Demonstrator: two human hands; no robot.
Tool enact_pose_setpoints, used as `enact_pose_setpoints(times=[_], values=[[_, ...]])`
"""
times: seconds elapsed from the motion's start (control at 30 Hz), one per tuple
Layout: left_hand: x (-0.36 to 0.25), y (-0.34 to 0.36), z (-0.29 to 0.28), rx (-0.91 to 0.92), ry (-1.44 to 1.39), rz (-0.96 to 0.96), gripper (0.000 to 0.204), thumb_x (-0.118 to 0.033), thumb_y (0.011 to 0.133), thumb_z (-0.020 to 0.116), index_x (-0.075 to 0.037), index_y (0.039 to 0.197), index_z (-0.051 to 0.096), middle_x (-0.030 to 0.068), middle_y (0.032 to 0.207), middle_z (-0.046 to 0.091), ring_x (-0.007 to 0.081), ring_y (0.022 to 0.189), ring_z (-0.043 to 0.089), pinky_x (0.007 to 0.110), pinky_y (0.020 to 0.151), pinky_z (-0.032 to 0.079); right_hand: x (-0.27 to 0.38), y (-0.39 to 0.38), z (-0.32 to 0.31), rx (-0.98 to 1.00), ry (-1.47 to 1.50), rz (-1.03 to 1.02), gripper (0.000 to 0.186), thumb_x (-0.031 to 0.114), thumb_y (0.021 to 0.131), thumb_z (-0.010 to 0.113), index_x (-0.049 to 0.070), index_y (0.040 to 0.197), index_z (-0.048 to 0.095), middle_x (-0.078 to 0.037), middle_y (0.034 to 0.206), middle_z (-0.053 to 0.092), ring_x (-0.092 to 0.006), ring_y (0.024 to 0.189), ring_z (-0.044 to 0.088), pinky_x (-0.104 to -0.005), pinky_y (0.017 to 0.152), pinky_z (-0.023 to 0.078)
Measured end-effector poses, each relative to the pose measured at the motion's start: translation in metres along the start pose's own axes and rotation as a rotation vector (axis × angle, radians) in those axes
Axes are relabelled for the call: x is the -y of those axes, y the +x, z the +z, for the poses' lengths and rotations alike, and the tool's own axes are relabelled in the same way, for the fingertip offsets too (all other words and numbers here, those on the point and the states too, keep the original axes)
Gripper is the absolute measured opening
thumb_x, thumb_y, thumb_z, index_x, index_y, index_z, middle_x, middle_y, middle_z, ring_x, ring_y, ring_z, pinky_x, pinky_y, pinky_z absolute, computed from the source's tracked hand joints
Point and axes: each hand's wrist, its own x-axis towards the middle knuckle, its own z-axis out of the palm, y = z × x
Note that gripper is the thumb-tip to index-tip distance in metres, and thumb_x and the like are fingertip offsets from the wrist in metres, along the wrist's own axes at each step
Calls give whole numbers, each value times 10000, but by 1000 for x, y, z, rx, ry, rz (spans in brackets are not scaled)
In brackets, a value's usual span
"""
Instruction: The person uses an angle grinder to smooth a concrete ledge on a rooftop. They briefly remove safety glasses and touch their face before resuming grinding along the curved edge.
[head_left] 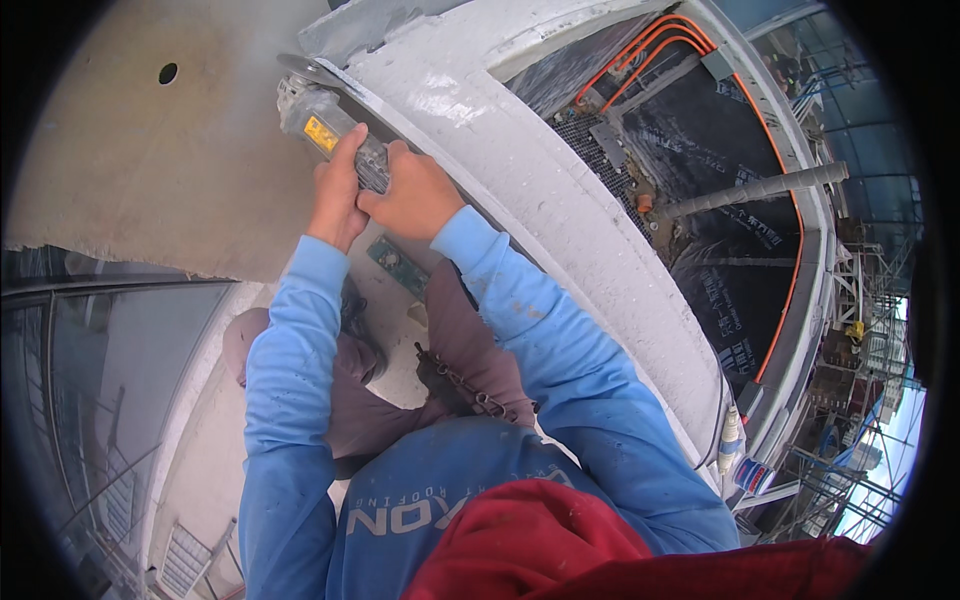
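Both of my arms reach forward in blue sleeves to a dusty angle grinder (312, 108) with a yellow label. My left hand (338, 195) is wrapped round the near side of its body. My right hand (420, 192) closes on the dark rear part of the handle, right beside the left. At the far end, the grinder's disc (308, 69) lies by the inner edge of a pale, curved concrete ledge (590, 240). Whether the disc touches the ledge I cannot tell. A whitish scuffed patch shows on the ledge top near it.
A brown-grey wall panel (215, 130) with a round hole is at the far left. Right of the ledge, a recess holds black sheeting (700, 160), orange conduit (780, 150) and a pole (755, 190). A connector on a cable (730, 440) and a small tub (752, 476) sit on the right.
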Motion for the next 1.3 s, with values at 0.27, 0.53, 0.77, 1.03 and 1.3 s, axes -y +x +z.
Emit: enact_pose_setpoints(times=[0.27,0.53,0.77,1.03,1.3], values=[[-3,3,1,-14,3,-21,385,-311,922,733,0,1106,599,70,908,671,179,738,691,342,640,584,1,0,-2,2,31,5,517,297,743,746,-110,999,556,-327,926,683,-470,919,686,-488,820,549],[-9,-2,4,1,-25,-28,377,-276,911,746,7,1115,604,75,910,665,191,739,686,355,630,578,8,-1,-4,23,-39,30,517,298,774,745,-79,1066,545,-313,1040,689,-461,1013,676,-502,912,539],[-6,-8,5,26,-43,-43,366,-276,909,749,0,1099,603,74,901,666,191,740,689,356,649,582,6,-10,-4,-43,-19,-9,532,316,748,751,-110,1006,564,-328,933,679,-477,938,677,-496,831,542],[-4,-37,15,15,-38,-71,353,-291,916,739,6,1056,611,81,867,668,191,697,686,355,596,574,11,-36,-16,20,0,35,538,300,769,726,-90,1091,543,-321,985,688,-478,973,678,-519,881,544],[5,-32,11,36,-23,-64,361,-308,928,729,13,1048,614,74,867,663,182,706,681,351,611,568,5,-38,-14,-8,9,21,549,296,763,731,-93,1103,543,-333,986,686,-494,962,673,-529,876,543]])
